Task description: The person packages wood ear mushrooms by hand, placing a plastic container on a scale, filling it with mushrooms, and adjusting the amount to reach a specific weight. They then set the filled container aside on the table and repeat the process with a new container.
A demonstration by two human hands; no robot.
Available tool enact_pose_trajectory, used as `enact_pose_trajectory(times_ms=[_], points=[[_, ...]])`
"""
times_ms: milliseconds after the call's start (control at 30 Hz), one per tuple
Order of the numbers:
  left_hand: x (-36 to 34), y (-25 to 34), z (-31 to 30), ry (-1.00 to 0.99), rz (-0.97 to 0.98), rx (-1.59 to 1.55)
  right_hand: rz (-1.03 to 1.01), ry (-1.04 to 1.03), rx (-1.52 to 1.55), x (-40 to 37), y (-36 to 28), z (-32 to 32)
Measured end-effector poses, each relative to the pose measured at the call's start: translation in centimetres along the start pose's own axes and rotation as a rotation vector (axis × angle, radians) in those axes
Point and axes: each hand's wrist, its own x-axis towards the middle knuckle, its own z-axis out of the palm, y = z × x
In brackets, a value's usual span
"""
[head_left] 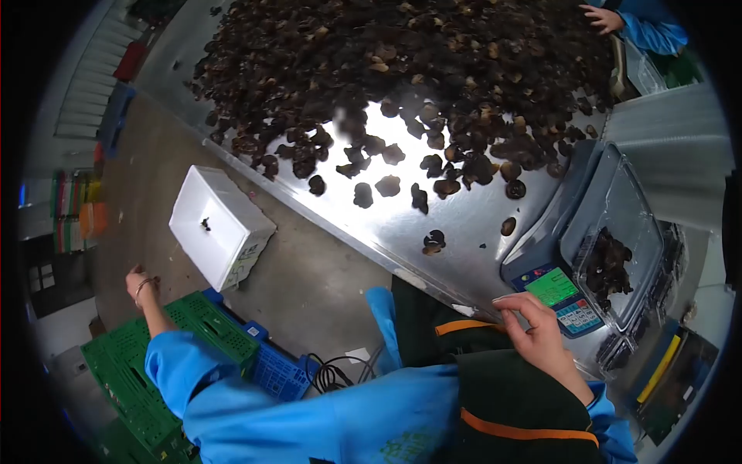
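Nearest, the right hand (541,336) rests at the tabletop (464,224) edge, just beside the scale (553,288), its grip loose and empty. On the scale sits a clear tray (618,201) holding only a small clump of mushrooms (607,263), so the filling looks barely begun. The left hand (141,284) reaches out over the floor, above a green crate (131,371) and near a white box (220,224); its fingers curl, but whether the grip holds anything I cannot tell. Farther off, the pile (402,69) lies large, with most of it apparently left to handle. Another person's hand (601,17) touches its far edge.
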Motion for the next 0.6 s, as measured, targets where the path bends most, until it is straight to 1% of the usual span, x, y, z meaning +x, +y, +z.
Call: enact_pose_trajectory(times_ms=[33, 67, 133, 167, 200, 233, 267, 300, 333, 367, 400, 467, 500, 533, 567, 600], points=[[0.1, -0.2, -0.2, 0.237, 0.277, 0.177, 0.078, -0.006, 0.047, 0.0, 0.1, 0.1], [-1.6, 1.0, -0.4, 0.23, 0.276, 0.196, 0.157, -0.023, 0.102, -0.2, 0.0, 0.3], [-7.7, 7.0, 1.2, -0.012, -0.003, 0.064, 0.131, -0.01, 0.072, 0.1, 0.0, 0.3], [-8.9, 7.8, 3.6, -0.091, 0.139, -0.022, 0.157, -0.02, 0.098, 0.0, -0.1, 0.4], [-8.2, 6.9, 8.3, -0.217, 0.386, -0.274, 0.189, -0.024, 0.122, -0.2, -0.2, 0.5], [-13.2, 8.7, 11.0, -0.265, 0.701, -0.256, 0.206, 0.001, 0.12, -0.3, -0.1, 0.7], [-20.9, 11.1, 13.2, -0.305, 1.047, -0.318, 0.154, 0.005, 0.123, -0.3, 0.0, 1.0], [-27.5, 13.2, 14.6, -0.413, 1.151, -0.2, 0.111, 0.013, 0.117, -0.5, 0.2, 1.2], [-32.6, 14.8, 16.2, -0.393, 1.378, -0.122, 0.068, 0.015, 0.112, -0.9, 0.4, 1.4], [-36.3, 15.5, 17.7, -0.36, 1.336, 0.123, 0.033, 0.022, 0.099, -1.4, 0.6, 1.3], [-38.2, 16.6, 19.4, -0.325, 1.257, 0.242, -0.056, 0.03, 0.052, -2.1, 0.8, 1.1], [-40.4, 18.5, 22.7, -0.194, 1.087, 0.277, -0.065, 0.05, 0.097, -3.6, 0.9, -0.2], [-40.0, 18.3, 25.4, -0.088, 1.129, 0.128, -0.031, 0.094, 0.073, -5.1, 1.3, -1.0], [-40.3, 18.2, 26.3, -0.035, 1.304, 0.005, 0.035, 0.187, 0.062, -6.6, 1.7, -1.4], [-41.5, 18.1, 26.4, -0.21, 1.367, -0.1, 0.098, 0.273, 0.059, -7.9, 2.1, -1.9], [-42.5, 17.8, 26.1, -0.382, 1.414, -0.198, 0.146, 0.41, -0.018, -9.5, 2.7, -2.8]])
